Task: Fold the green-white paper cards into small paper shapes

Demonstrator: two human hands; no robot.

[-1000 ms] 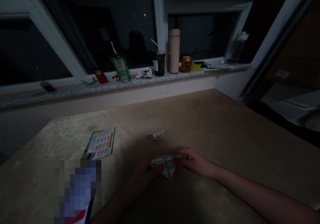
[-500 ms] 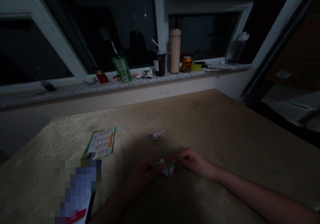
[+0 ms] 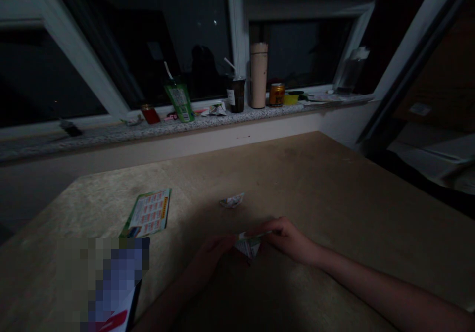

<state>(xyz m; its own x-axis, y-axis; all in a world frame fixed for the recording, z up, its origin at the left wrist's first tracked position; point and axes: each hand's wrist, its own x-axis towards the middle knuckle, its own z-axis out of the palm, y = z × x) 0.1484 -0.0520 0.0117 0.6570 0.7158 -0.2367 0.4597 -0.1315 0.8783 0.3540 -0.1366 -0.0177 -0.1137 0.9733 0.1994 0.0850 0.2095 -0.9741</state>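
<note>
Just beyond the hands [image 3: 288, 239] lies a small folded paper [image 3: 232, 202].

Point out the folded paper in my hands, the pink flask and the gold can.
Folded paper [image 3: 248, 248]: head view, its printed face.
Pink flask [image 3: 259, 78]: head view, middle of its body.
Gold can [image 3: 276, 96]: head view, its side.

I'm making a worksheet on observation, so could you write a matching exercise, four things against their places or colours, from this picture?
Things:
1. nearer folded paper
2. printed sheet
3. tall bottle
4. jar

Places or colours:
A. pale pink, on the sill
B. on the table, toward its left side
C. red, on the sill
D. between the left hand and the right hand

Pairs: 1-D, 2-B, 3-A, 4-C
</note>
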